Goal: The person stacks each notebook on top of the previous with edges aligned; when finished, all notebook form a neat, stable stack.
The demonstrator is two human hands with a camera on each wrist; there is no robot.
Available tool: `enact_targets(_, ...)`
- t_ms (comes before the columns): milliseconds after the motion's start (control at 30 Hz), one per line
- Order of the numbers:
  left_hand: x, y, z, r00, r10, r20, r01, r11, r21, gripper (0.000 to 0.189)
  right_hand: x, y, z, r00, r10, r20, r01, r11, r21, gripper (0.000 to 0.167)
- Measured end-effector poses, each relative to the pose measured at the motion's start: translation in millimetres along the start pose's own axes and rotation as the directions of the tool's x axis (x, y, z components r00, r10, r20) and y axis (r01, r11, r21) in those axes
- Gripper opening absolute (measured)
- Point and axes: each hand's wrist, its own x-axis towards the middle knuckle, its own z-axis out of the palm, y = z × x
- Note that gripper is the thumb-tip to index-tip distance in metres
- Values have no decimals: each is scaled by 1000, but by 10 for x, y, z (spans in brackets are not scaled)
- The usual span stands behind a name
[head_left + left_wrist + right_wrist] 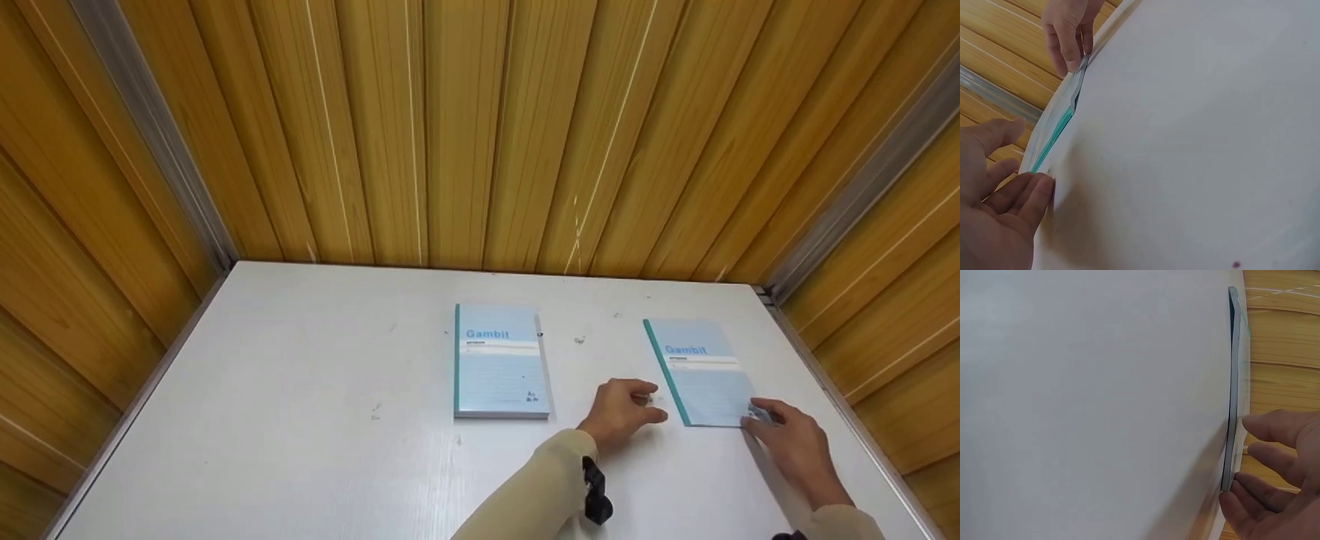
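Note:
A light-blue notebook (709, 390) with a green spine lies on the right of the white table, its cover reading "Gambit". At its near right corner, my right hand (796, 444) has curved thumb and fingers around the corner. The right wrist view shows the notebook's thin edge (1233, 394) against those fingers. My left hand (619, 414) is just left of the green spine, thumb and fingers spread apart, holding nothing. In the left wrist view, the green spine (1053, 140) ends close to the left fingertips; whether they touch it, I cannot tell.
A thicker block of matching notebooks (499, 375) sits squarely to the left of the hands on the white table (300, 420). Wood-patterned panels (465, 135) rise behind and at both sides. Metal posts (862, 180) stand at the rear corners.

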Motion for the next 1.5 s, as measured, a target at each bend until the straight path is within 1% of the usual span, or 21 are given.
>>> enact_targets(200, 12, 35, 72, 1000, 2, 3, -1, 1000, -19, 37, -21, -48, -18, 1000, 10, 9, -10, 1000, 8, 66)
enact_targets(333, 13, 50, 107, 1000, -10, 7, 10, 1000, 0, 38, -35, -71, 2, 1000, 12, 5, -12, 1000, 15, 65)
enact_targets(500, 18, 51, 119, 999, -16, 32, 16, 1000, -6, 38, -44, -104, 23, 1000, 18, -5, -17, 999, 45, 66)
enact_targets(633, 21, 42, 112, 999, -4, 45, 5, 1000, -28, 39, -47, -117, 46, 1000, -5, -18, 6, 999, 46, 65)
enact_targets(700, 21, 32, 110, 999, -2, 33, 3, 999, -47, 38, -51, -115, 56, 1000, -9, -24, 10, 999, 51, 64)
enact_targets(800, 25, 6, 112, 1000, -1, -7, 0, 997, -83, 36, -62, -110, 63, 1000, 5, -26, -3, 997, 82, 64)
enact_targets(900, 23, -12, 114, 999, 0, -47, -7, 989, -148, 34, -72, -108, 56, 999, 34, -25, -30, 991, 128, 63)
enact_targets(967, 21, -18, 109, 998, -4, -63, -9, 980, -197, 33, -75, -108, 43, 999, 48, -20, -45, 987, 156, 63)
enact_targets(1100, 5, -20, 92, 997, -46, -66, 25, 954, -298, 31, -84, -105, 40, 997, 71, -5, -68, 977, 204, 62)
enact_targets(1200, -8, -19, 87, 994, -90, -63, 63, 937, -342, 29, -98, -109, 51, 997, 72, 11, -73, 968, 238, 63)
enact_targets(1300, -17, -12, 91, 992, -101, -71, 69, 931, -358, 27, -114, -115, 70, 998, 65, 27, -70, 962, 262, 64)
enact_targets(1400, -29, -1, 108, 993, -88, -84, 55, 939, -339, 24, -126, -121, 93, 998, 55, 35, -63, 961, 268, 64)
enact_targets(1500, -33, -2, 133, 991, -80, -106, 44, 951, -307, 22, -132, -121, 108, 998, 48, 33, -55, 967, 249, 65)
